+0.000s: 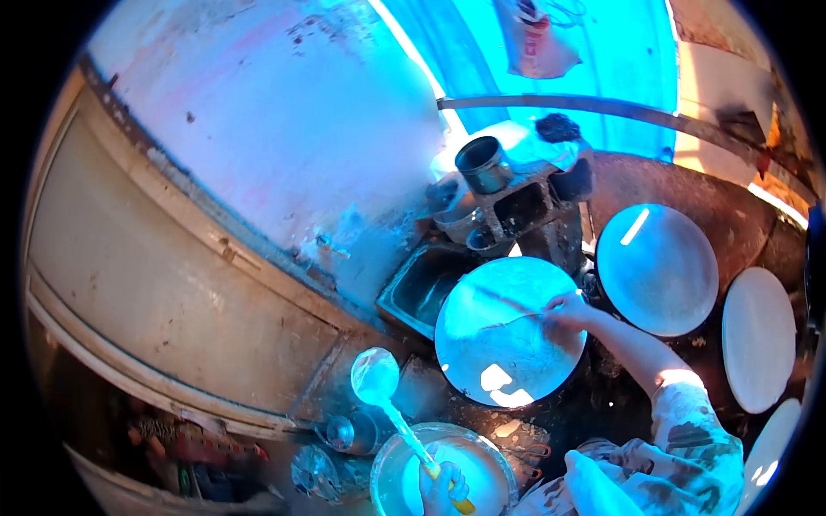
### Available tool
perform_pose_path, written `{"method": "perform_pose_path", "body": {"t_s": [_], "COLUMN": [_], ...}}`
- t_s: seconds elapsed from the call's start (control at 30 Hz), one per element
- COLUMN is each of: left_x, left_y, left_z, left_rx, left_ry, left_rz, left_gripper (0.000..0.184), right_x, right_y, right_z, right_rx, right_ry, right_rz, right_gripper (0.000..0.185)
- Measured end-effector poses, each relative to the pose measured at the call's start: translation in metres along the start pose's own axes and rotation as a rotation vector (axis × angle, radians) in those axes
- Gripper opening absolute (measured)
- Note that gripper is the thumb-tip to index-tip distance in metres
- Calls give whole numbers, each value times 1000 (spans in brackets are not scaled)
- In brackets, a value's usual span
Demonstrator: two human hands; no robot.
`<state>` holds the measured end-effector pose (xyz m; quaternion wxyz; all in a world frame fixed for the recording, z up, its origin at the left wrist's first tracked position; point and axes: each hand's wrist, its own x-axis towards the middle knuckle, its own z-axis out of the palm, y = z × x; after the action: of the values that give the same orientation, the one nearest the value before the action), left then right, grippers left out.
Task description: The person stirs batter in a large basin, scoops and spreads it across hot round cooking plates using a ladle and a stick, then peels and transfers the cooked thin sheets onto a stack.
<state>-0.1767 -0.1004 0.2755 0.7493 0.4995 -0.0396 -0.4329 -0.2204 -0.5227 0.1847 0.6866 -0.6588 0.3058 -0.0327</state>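
My left hand [443, 488] is wrapped round the yellow-ended handle of a ladle [375, 377]. The ladle's round bowl, coated in something pale, is held up beyond the rim of a wide bucket [381, 471] of whitish liquid. Over a large round griddle [469, 361], my right hand [564, 315] has its fingers closed on a thin stick-like tool [509, 324]. The tool reaches leftward across the griddle; its far end is blurred, so I cannot tell whether it touches the surface. Bright light patches lie on the griddle's near side.
Right of the griddle stand another round plate [658, 267] and a pale disc [759, 340]. Behind is a dark pot [483, 165] on concrete blocks [520, 206]. A square basin [422, 288] adjoins the griddle. A metal jug [348, 432] is left of the bucket.
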Motion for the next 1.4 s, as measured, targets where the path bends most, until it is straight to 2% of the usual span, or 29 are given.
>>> {"method": "perform_pose_path", "body": {"t_s": [0.03, 0.1, 0.17, 0.2, 0.27, 0.33, 0.4, 0.43, 0.47, 0.53, 0.6, 0.63, 0.67, 0.73, 0.77, 0.8, 0.87, 0.9, 0.97, 1.0, 1.1, 1.13, 1.2, 1.23, 1.33, 1.4], "left_x": [-2, -6, -9, -9, -9, -7, -6, -5, -5, -4, -4, -5, -5, 3, 5, 7, 4, 2, 3, 6, 7, 9, 2, -6, -3, -7], "left_y": [1, 3, 5, 6, 7, 6, 5, 5, 4, 4, 4, 3, 3, 2, 5, 7, 3, 1, -4, -7, -13, -11, -10, -7, -10, -21], "left_z": [0, -2, -3, -1, 1, 7, 11, 11, 11, 12, 14, 15, 19, 28, 34, 38, 38, 37, 30, 20, 20, 22, 27, 34, 24, 9], "left_rx": [-9, -10, -2, -8, -16, -33, -38, -35, -36, -39, -50, -63, -74, -110, -80, -48, -34, -81, -127, -188, -322, -362, -373, -338, -317, -369], "left_ry": [7, 15, 23, 21, 19, 33, 41, 45, 42, 37, 33, 33, 39, 56, 71, 78, 115, 85, 50, 55, 99, 131, 154, 168, 139, 80], "left_rz": [4, 10, 13, 16, 23, 31, 38, 40, 39, 38, 38, 43, 53, 117, 121, 124, 129, 143, 140, 121, 134, 148, 147, 142, 146, 171], "left_gripper": [48, 47, 46, 46, 46, 45, 45, 44, 44, 44, 43, 43, 43, 39, 39, 38, 37, 37, 37, 37, 37, 37, 38, 39, 40, 40], "right_x": [-6, -33, -45, -47, -19, 3, 4, -18, -33, -40, -16, -17, 19, 31, 15, -2, -30, -28, -26, -21, 10, 13, -22, -29, -22, 18], "right_y": [-12, -16, -12, -16, -4, -14, -10, -26, -30, -18, 3, -20, 1, -9, -14, -24, -28, -21, -15, -22, -32, -23, -33, -23, -19, -9], "right_z": [15, 23, -4, -22, -44, -30, -4, 4, -1, -38, -66, -63, -61, -26, -14, -5, -26, -41, -77, -75, -37, -22, -24, -35, -88, -88], "right_rx": [-2, -26, 10, 63, -20, 124, -183, -180, -190, 6, -31, -115, -31, -31, -237, -302, -139, -135, -7, -140, -135, -214, -127, -47, -55, -178], "right_ry": [32, -159, -368, -402, -182, 38, -204, -299, -373, -576, -440, -306, -198, -110, -240, -294, -480, -478, -635, -508, -132, -325, -508, -564, -634, -390], "right_rz": [-53, 84, 202, 270, 92, 94, -24, 105, 129, 273, 170, 60, 22, 70, -67, 4, 248, 250, 304, 58, 104, -141, 193, 194, 279, 96], "right_gripper": [26, 26, 26, 22, 20, 16, 21, 27, 27, 25, 23, 18, 14, 11, 16, 17, 21, 21, 23, 27, 27, 30, 28, 24, 21, 22]}}
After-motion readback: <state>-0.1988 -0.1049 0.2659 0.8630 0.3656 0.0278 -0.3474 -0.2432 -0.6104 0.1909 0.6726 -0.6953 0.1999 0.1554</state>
